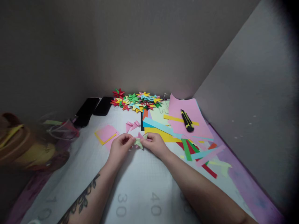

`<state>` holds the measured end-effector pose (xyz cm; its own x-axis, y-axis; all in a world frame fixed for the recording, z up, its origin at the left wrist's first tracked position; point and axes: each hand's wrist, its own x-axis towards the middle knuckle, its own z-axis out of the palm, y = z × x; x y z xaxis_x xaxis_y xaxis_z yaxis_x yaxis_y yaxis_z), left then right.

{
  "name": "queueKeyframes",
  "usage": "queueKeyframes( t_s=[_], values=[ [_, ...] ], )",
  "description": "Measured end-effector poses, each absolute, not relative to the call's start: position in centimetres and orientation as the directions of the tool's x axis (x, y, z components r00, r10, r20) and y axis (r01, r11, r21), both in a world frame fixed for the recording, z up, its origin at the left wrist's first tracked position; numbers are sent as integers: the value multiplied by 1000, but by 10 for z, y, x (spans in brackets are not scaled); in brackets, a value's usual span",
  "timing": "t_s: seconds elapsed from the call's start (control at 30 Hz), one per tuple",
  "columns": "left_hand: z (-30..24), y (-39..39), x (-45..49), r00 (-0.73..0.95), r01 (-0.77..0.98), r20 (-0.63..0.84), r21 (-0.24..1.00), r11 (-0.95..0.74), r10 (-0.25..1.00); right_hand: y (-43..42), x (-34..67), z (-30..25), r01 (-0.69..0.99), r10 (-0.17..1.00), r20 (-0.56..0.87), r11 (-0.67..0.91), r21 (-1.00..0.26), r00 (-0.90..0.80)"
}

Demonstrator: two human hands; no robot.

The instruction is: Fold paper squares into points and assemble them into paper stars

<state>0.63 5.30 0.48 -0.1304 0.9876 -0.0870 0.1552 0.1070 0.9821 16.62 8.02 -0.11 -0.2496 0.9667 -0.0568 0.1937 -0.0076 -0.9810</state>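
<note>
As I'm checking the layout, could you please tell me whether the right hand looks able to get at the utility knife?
Probably yes: the utility knife lies uncovered over the pink sheet, only flat papers between, though the right hand holds folded paper.

Behind the pink-and-pale-green folded-paper form (139,143) lie pink folded-paper pieces (134,125), then multicoloured folded-paper stars (133,98), with flat black slabs (103,106) left and a black-and-yellow plastic cutter (187,120) right, on a pink paper sheet (176,106).
</note>
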Motion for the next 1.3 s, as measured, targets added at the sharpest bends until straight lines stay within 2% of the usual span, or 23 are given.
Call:
queueKeyframes(
  t_s=[0.37,0.6,0.7,0.87,1.1,1.3],
  values=[
    [7,53,9,-111,147,-114,980,130,987,80,167,-4,192,962,-26,28,-981,-273],
    [4,52,15,-113,-13,-45,999,44,993,79,165,-4,225,965,-37,24,-974,-261],
    [4,51,16,-84,-14,-76,997,75,994,79,165,-4,230,959,-47,19,-973,-280],
    [7,50,17,-125,-56,-115,992,109,985,80,166,-6,253,968,-14,52,-966,-251],
    [2,51,16,-151,-144,-185,976,164,971,80,168,-3,229,955,-71,-2,-973,-290],
    [3,51,16,-155,-132,-169,980,149,973,81,168,-4,240,949,-78,-3,-971,-305]
  ],
)
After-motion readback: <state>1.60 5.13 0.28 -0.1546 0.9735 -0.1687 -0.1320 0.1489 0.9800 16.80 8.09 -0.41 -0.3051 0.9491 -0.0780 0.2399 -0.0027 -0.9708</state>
